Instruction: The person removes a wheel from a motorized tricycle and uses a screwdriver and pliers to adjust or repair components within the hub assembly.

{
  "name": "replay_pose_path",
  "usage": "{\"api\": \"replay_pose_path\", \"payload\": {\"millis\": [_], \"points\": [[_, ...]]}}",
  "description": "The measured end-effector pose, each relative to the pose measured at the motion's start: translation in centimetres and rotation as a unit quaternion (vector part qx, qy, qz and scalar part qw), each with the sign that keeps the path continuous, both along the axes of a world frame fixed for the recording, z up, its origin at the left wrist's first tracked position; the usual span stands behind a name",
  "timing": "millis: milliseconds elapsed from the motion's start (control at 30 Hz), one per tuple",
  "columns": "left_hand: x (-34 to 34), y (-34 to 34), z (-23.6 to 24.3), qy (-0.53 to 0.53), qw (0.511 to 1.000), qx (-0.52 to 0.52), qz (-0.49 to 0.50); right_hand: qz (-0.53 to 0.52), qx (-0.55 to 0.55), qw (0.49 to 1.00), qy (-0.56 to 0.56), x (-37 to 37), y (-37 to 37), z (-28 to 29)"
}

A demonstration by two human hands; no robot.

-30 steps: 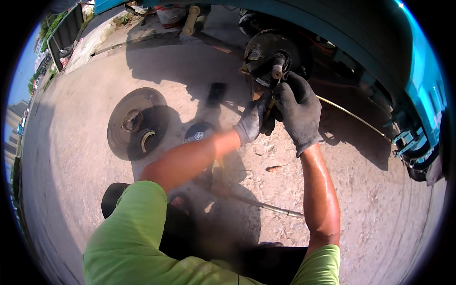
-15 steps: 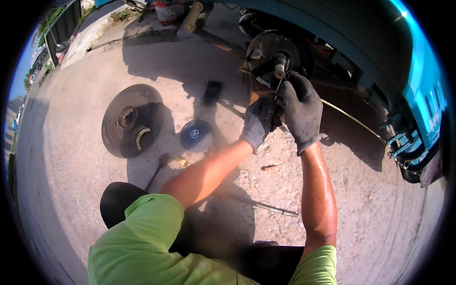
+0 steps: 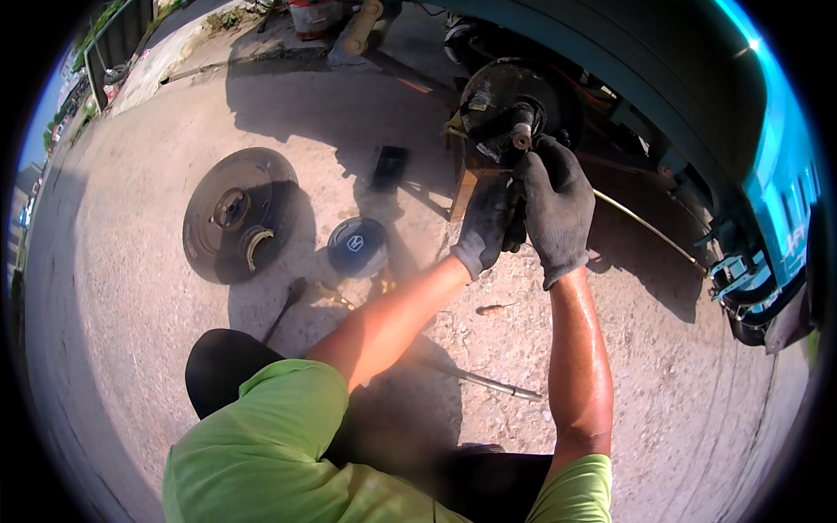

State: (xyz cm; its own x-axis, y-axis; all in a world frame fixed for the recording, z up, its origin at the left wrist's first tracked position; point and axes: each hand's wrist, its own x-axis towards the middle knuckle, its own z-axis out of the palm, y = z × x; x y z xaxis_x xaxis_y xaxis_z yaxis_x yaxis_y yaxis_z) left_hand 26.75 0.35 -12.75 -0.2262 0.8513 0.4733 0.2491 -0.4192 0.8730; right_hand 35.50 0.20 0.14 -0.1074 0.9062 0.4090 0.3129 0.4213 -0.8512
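Note:
Both my gloved hands meet just below a greasy brake backing plate (image 3: 488, 91) with a stub axle (image 3: 522, 129) standing out of its middle. My right hand (image 3: 560, 209) is closed, its thumb and fingertips pinched together right under the axle end. Close beside it, my left hand (image 3: 490, 216) curls its fingers inward, palm side hidden. What either hand grips is covered by the gloves. Behind the hands, a rusty brown support (image 3: 465, 192) shows under the plate.
Left on the concrete lie a large dark drum (image 3: 275, 187) with a curved pale piece (image 3: 251, 250), a round blue-black lid (image 3: 357, 261) and a black rectangle (image 3: 389, 168). Nearer are a small screwdriver (image 3: 494, 309) and a metal bar (image 3: 501, 386). A turquoise vehicle body (image 3: 780, 113) overhangs the right.
The thin strand visible between my fingertips earlier is hidden now. My left hand has turned slightly and tucked closer to my right. The view has shifted a little.

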Motion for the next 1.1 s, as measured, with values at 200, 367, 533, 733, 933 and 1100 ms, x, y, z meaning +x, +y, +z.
{"api": "replay_pose_path", "payload": {"millis": [200, 367, 533, 733, 933, 1100], "points": [[0.4, 0.3, -0.7, 0.052, 0.997, 0.034, 0.039, 0.003, 0.009, 1.000, -0.004, 0.1, -0.1, 0.2], [1.8, -0.7, 0.1, -0.298, 0.951, -0.033, -0.081, 0.011, -0.013, 1.000, -0.008, 0.5, -0.5, 0.8], [0.2, -1.7, 0.7, -0.217, 0.966, -0.043, -0.132, 0.006, 0.016, 0.999, -0.034, 1.4, -0.6, -0.4], [-0.1, -2.5, 1.4, -0.238, 0.961, -0.040, -0.137, 0.030, 0.023, 0.999, -0.010, 2.3, -1.2, -1.7], [-0.2, -3.7, 1.4, -0.512, 0.800, -0.148, -0.274, 0.029, 0.050, 0.998, -0.039, 2.7, -1.0, -2.5], [-1.4, -3.9, -0.7, -0.194, 0.969, -0.109, -0.104, 0.044, 0.049, 0.996, -0.054, 3.1, -0.7, -3.3]]}}
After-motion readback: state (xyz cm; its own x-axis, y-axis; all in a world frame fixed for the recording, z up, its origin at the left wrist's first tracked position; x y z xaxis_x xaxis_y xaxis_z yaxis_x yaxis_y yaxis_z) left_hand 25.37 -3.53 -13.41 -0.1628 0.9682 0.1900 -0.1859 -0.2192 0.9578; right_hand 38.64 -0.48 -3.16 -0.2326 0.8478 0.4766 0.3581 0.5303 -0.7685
